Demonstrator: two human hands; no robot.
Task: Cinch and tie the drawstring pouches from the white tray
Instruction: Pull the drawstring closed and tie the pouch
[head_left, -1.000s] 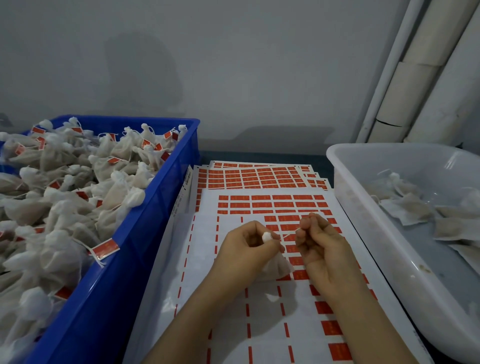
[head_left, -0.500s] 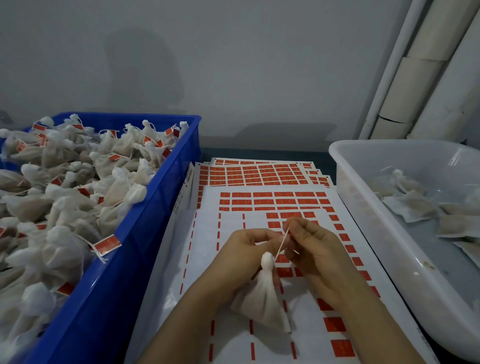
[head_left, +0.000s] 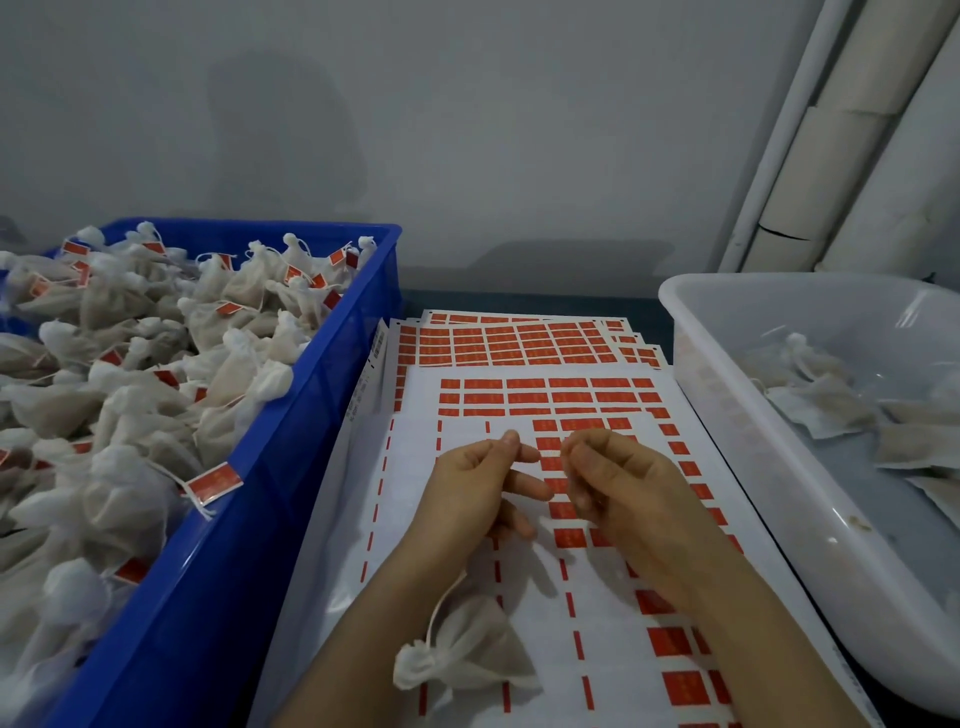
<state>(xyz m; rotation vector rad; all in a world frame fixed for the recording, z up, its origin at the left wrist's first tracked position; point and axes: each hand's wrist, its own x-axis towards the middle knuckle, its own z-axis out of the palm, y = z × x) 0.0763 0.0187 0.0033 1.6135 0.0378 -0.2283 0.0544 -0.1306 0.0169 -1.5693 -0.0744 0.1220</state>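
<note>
pouch: small white mesh drawstring pouch (head_left: 462, 654), neck cinched, at 6 o'clock of the left hand, low over the sheets.
cord: thin white cord (head_left: 440, 608) goes from the neck up under the left palm.
left hand: (head_left: 478, 493) fingers half curled, thumb tip on index; it seems to hold the cord.
right hand: (head_left: 623, 493) fingers curled close to the thumb; if a cord end is inside, i cannot tell.
risk: the thin cord can slip out and the pouch drops; a loose knot lets the neck open.
surface: white sheets of red stickers (head_left: 332, 545); blue plastic crate (head_left: 291, 467) full of tied pouches at 9 o'clock; white plastic tray (head_left: 727, 415) with flat pouches at 3 o'clock.
room: grey wall (head_left: 467, 130) at 12 o'clock, pale pipes (head_left: 857, 156) at 2 o'clock.
</note>
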